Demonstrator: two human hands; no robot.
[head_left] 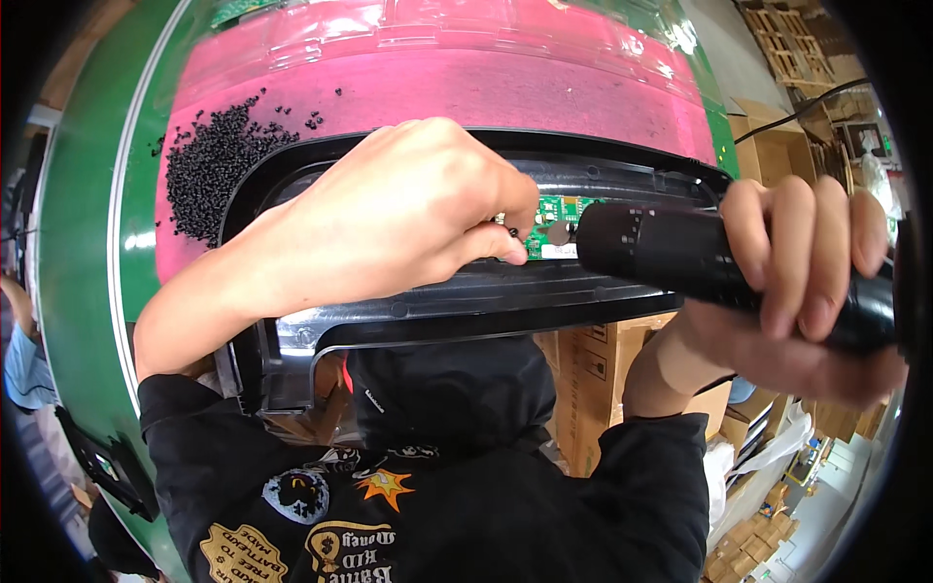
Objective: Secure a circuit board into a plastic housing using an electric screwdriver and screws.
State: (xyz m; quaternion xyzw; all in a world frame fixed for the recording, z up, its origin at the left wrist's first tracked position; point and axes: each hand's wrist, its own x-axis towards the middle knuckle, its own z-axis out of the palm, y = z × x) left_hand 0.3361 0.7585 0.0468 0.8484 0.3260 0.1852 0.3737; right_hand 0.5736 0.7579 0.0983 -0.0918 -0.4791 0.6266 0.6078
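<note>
A long black plastic housing (437,304) lies across the near side of a pink mat, with its hollow side up. Inside it sits a green circuit board (569,206), partly covered by my left hand (413,209). That hand is closed, and between thumb and forefinger it pinches a small black screw (513,232) over the board's left part. My right hand (802,248) wraps round a black electric screwdriver (671,241), held tilted above the housing's right half. The tool's front end points left toward the board; its tip cannot be made out.
Many loose black screws (219,170) are heaped on the pink mat (408,92) left of the housing. Clear plastic trays (437,24) stand along the far side. A green table (83,223) borders the mat. Cardboard boxes (593,389) stand below the near edge.
</note>
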